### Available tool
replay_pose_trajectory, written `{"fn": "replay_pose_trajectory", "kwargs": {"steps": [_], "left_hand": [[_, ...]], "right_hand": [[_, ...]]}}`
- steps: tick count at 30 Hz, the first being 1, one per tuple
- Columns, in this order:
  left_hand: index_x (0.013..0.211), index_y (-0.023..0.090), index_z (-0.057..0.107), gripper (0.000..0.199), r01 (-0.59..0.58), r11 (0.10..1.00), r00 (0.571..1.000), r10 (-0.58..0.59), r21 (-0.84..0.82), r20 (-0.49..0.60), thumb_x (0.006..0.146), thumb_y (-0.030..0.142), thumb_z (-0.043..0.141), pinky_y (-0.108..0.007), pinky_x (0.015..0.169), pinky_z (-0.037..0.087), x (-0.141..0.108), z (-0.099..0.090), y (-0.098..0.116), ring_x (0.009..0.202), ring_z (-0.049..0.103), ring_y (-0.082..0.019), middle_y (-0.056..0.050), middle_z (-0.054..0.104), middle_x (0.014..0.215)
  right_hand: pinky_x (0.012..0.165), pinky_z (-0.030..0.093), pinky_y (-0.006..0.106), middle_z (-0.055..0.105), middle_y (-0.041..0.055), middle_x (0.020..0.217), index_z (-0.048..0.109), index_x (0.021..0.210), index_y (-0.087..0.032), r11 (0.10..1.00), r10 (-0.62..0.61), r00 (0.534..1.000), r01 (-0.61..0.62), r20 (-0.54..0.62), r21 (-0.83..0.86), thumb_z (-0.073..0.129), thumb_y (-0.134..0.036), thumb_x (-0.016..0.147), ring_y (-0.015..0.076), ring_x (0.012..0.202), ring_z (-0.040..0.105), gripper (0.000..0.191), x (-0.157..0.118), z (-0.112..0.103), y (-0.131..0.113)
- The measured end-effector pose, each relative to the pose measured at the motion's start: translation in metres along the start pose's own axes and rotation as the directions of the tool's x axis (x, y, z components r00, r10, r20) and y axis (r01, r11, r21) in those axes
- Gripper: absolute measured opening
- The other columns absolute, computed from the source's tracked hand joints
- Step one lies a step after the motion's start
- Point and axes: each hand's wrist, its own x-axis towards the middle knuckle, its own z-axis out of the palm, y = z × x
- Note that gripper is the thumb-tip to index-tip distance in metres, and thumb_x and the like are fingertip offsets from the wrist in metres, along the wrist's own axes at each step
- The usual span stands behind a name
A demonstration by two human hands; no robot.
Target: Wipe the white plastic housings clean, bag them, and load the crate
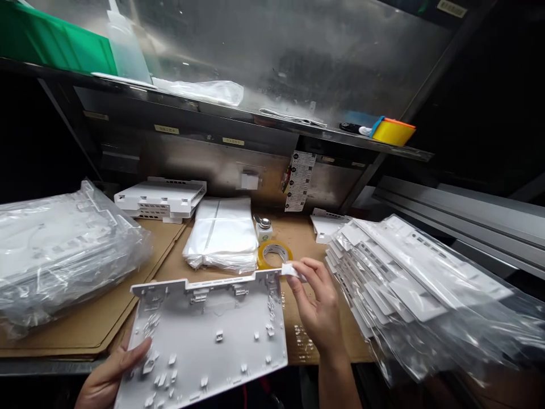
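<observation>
Your right fingers (301, 272) are pinched nearly shut on a small white piece (289, 270) at the corner of the white plastic panel (213, 335), and your left hand (111, 369) has its side, thumb on top. Tape roll (275, 254)'s just behind it on the tabletop (315, 341).

Panel (230, 318) at left hand (106, 372): plain pale grey-white. Small piece (289, 270) at right hand (317, 295): white. Just beyond right hand: tape roll (286, 248) yellow, whitish core with dark print; bottle (264, 232) white, green mark, silvery top. Farther beyond: label strip (301, 179) white, black print, column of black dots. Right of right hand: stacked parts (395, 272) white, wrap clear. Beyond left hand: cardboard (164, 250) brown, bin (63, 42) green. High beyond right hand: tub (392, 133) yellow, orange rim, blue band.
</observation>
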Motion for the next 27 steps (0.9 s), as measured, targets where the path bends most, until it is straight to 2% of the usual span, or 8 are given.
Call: {"fn": "replay_pose_trajectory", "kwargs": {"steps": [2,5,8,11,15,17,21,27], "left_hand": [[0.156,0.047,0.016,0.123,-0.051,0.996,0.998,0.053,0.071,-0.03,0.064,-0.001,0.082,-0.046,0.087,0.063,-0.008,0.026,-0.002,0.095,0.074,-0.037,0.002,0.078,0.11],[0.157,0.043,0.028,0.118,-0.146,0.986,0.987,0.151,0.076,-0.055,0.062,0.006,0.088,-0.05,0.098,0.058,-0.018,0.062,-0.008,0.114,0.067,-0.04,-0.004,0.076,0.121],[0.152,0.045,0.039,0.1,-0.204,0.976,0.978,0.206,0.073,-0.017,0.071,0.01,0.086,-0.047,0.107,0.051,-0.025,0.092,-0.016,0.129,0.059,-0.036,-0.003,0.067,0.139],[0.141,0.046,0.055,0.074,-0.267,0.962,0.961,0.261,0.063,0.097,0.079,0.016,0.082,-0.039,0.118,0.041,-0.028,0.114,-0.026,0.143,0.046,-0.03,0.007,0.051,0.156],[0.133,0.045,0.063,0.056,-0.383,0.912,0.908,0.342,0.148,0.243,0.083,0.029,0.081,-0.036,0.123,0.031,-0.03,0.129,-0.036,0.148,0.04,-0.029,0.008,0.05,0.157],[0.135,0.044,0.062,0.053,-0.435,0.88,0.885,0.381,0.189,0.267,0.085,0.032,0.079,-0.037,0.124,0.029,-0.029,0.131,-0.038,0.148,0.039,-0.028,0.006,0.053,0.155],[0.137,0.041,0.06,0.055,-0.538,0.785,0.843,0.49,0.307,0.223,0.085,0.034,0.078,-0.037,0.125,0.025,-0.027,0.136,-0.043,0.15,0.036,-0.029,0.003,0.048,0.159],[0.132,0.037,0.067,0.048,-0.697,0.613,0.711,0.659,0.373,0.246,0.085,0.041,0.076,-0.036,0.124,0.027,-0.029,0.153,-0.057,0.151,0.034,-0.03,0.0,0.046,0.159]], "right_hand": [[0.082,0.059,0.032,0.066,0.0069,0.114,0.071,0.116,-0.025,0.998,0.033,0.999,-0.032,0.022,-0.057,0.058,-0.033,0.1,0.0203,0.102,0.067,0.023,0.001,-0.002,0.004],[0.073,0.059,0.031,0.066,0.007,0.111,0.072,0.112,-0.025,0.992,0.053,0.997,-0.059,-0.056,-0.116,0.061,-0.036,0.098,0.0215,0.099,0.067,0.021,0.006,-0.001,0.001],[0.079,0.059,0.03,0.064,0.0059,0.108,0.071,0.111,-0.025,0.991,-0.134,0.984,0.129,-0.121,-0.047,0.067,-0.028,0.095,0.02,0.101,0.065,0.017,0.011,0.006,-0.028],[0.082,0.059,0.029,0.063,0.0064,0.107,0.07,0.111,-0.022,0.945,-0.313,0.943,0.321,-0.114,0.067,0.067,-0.016,0.092,0.018,0.1,0.065,0.02,0.013,0.019,-0.073],[0.086,0.059,0.03,0.062,0.0069,0.106,0.068,0.114,-0.02,0.89,-0.417,0.901,0.432,-0.124,0.146,0.065,-0.011,0.09,0.0173,0.099,0.065,0.026,0.012,0.037,-0.11],[0.085,0.059,0.031,0.062,0.0069,0.106,0.068,0.116,-0.021,0.888,-0.428,0.893,0.444,-0.138,0.116,0.065,-0.01,0.09,0.0178,0.098,0.065,0.028,0.012,0.041,-0.109],[0.079,0.06,0.033,0.062,0.0075,0.104,0.068,0.114,-0.023,0.914,-0.392,0.894,0.406,-0.219,0.018,0.067,-0.012,0.088,0.0206,0.096,0.065,0.028,0.01,0.037,-0.099],[0.07,0.059,0.029,0.061,0.0054,0.101,0.068,0.11,-0.026,0.924,-0.358,0.892,0.381,-0.276,0.035,0.071,-0.014,0.086,0.0195,0.09,0.066,0.028,0.001,0.025,-0.105]]}}
